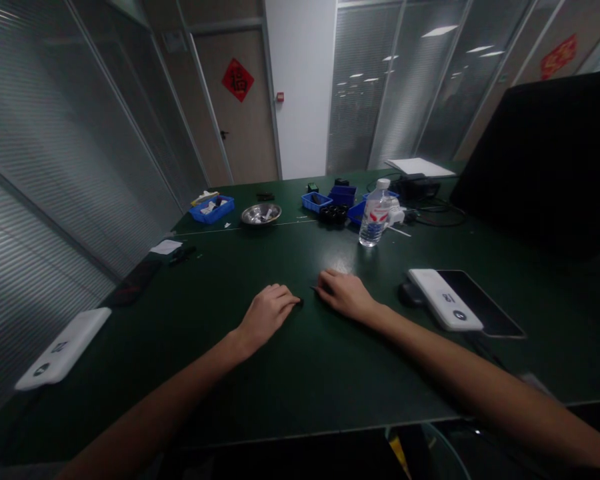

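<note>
My left hand (270, 312) rests on the dark green table, its fingers pinching a small black piece (301, 302). The kind of this piece is too small to make out. To its right my right hand (346, 295) lies on its side with the fingers curled closed. From between its thumb and fingers a thin pointed tip (313, 288) sticks out to the left, toward the black piece. The rest of that slim thing is hidden inside the hand. A small gap separates the tip from the piece.
A water bottle (375, 215) stands beyond my right hand. Farther back are a metal bowl (247, 220), a blue basket (213, 215) and several blue bins (344, 195). White power banks lie right (443, 300) and left (65, 350). A dark monitor (545, 160) rises at right.
</note>
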`<state>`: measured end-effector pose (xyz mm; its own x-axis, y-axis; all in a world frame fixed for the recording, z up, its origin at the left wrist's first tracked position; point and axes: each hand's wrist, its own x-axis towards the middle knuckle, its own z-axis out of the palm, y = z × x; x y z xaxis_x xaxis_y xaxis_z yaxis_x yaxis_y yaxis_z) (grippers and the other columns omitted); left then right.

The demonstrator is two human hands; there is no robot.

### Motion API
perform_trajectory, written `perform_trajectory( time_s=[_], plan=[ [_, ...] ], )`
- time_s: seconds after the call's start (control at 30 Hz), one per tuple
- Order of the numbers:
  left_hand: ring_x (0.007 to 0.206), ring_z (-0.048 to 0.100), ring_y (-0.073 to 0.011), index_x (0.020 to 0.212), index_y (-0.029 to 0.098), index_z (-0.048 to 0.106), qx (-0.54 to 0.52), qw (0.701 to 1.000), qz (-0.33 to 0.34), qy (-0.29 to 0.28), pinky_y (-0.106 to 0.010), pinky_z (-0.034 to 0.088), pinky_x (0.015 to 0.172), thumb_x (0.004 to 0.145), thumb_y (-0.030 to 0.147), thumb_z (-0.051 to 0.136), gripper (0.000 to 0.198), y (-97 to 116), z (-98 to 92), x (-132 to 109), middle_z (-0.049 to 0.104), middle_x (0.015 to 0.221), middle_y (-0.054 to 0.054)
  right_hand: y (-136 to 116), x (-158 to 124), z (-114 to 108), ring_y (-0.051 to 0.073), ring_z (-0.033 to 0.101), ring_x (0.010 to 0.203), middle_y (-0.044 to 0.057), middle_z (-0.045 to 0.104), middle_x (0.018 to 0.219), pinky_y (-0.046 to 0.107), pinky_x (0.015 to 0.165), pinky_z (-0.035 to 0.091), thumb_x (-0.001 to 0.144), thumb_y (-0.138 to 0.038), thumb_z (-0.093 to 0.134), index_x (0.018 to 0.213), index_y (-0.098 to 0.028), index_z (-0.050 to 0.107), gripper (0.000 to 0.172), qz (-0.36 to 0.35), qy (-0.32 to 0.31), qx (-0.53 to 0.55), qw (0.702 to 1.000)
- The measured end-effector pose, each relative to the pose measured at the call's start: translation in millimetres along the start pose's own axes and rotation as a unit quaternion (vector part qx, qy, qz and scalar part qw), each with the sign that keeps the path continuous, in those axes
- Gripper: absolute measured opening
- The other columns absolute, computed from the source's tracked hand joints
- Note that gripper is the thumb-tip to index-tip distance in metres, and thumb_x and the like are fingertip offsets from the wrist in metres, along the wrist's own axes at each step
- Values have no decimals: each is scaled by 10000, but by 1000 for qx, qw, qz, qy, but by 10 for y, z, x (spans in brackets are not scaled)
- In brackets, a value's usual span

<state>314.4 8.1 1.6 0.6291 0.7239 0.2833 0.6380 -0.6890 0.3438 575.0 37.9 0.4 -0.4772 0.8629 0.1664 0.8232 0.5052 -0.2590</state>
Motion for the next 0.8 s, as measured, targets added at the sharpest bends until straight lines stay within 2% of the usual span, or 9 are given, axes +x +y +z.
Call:
perform_trajectory(
  time_s=[0.13, 0.2, 0.3, 0.47, 0.8],
  plan=[
    [1065, 603, -187, 1193, 235, 693, -124, 991, -29, 30, -355, 518, 914, 1004, 228, 554, 235, -62, -5, -35, 659, 1189, -46, 5, -6, -12, 159, 595, 789, 44, 631, 1015, 256, 665, 370, 1008, -340, 582, 1026, -203, 598, 140, -11, 2, 29, 1000],
    [1049, 606, -200, 1240, 242, 672, -149, 986, -58, 35, -355, 525, 881, 973, 284, 618, 275, -92, 0, -30, 651, 1211, -59, -8, -13, -20, 159, 596, 789, 44, 635, 1009, 256, 669, 387, 1001, -333, 590, 1024, -201, 606, 136, -20, 3, 57, 998],
    [1036, 604, -226, 1295, 260, 653, -150, 985, -88, 16, -375, 516, 862, 933, 351, 678, 374, -142, 29, -9, 666, 1188, -68, -58, -27, -25, 158, 592, 777, 41, 645, 986, 262, 682, 411, 985, -315, 604, 1012, -195, 620, 123, -36, 1, 96, 995],
    [1034, 606, -214, 1162, 259, 724, -158, 985, -75, 9, -362, 490, 885, 959, 339, 642, 233, -178, 67, 6, 697, 1115, -44, -154, -49, -2, 155, 586, 773, 30, 651, 966, 270, 712, 421, 967, -307, 620, 996, -195, 628, 117, -83, 2, 130, 988],
    [986, 605, -205, 1187, 249, 713, -149, 986, -79, 6, -347, 482, 851, 955, 364, 647, 267, -132, 42, -1, 691, 1083, -48, -150, -54, 34, 156, 591, 791, 31, 645, 985, 276, 758, 430, 970, -291, 607, 1001, -194, 620, 103, -100, -1, 131, 986]
  ],
)
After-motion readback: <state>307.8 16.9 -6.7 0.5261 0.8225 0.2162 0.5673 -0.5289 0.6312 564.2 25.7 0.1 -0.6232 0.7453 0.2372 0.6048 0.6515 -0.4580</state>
